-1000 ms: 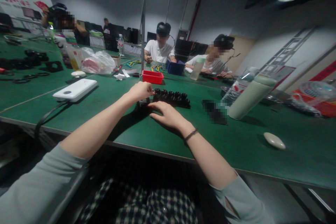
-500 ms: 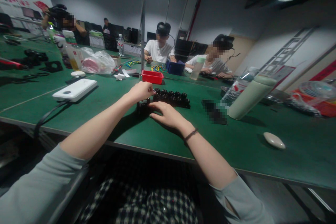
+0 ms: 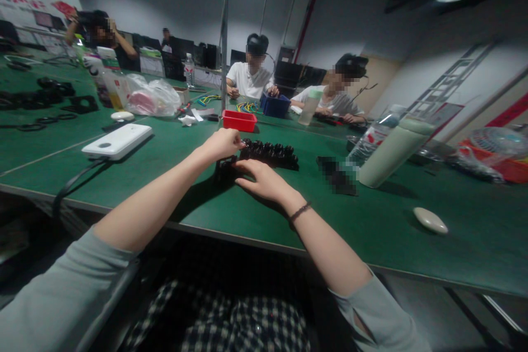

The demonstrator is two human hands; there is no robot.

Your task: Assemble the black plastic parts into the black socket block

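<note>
A row of several glossy black parts (image 3: 270,153) lies on the green table, just beyond my hands. My left hand (image 3: 223,143) is at the left end of this row, its fingers curled and pinched; what they hold is too small to make out. Below it sits a dark piece (image 3: 225,168), partly in shadow. My right hand (image 3: 262,179) reaches in from the right, its thumb apart from the fingers, and the fingertips touch the near side of the dark piece.
Behind the row stands a red tray (image 3: 239,120) beside a metal pole. A white power bank (image 3: 118,142) with a cable lies left. To the right are a blurred dark object, a green bottle (image 3: 394,154) and a pale oval object (image 3: 430,220). People sit across the table.
My hands have hardly moved. Across the table, one person's hand has shifted to the blue box, and the person at the far left has raised a hand to the headgear.
</note>
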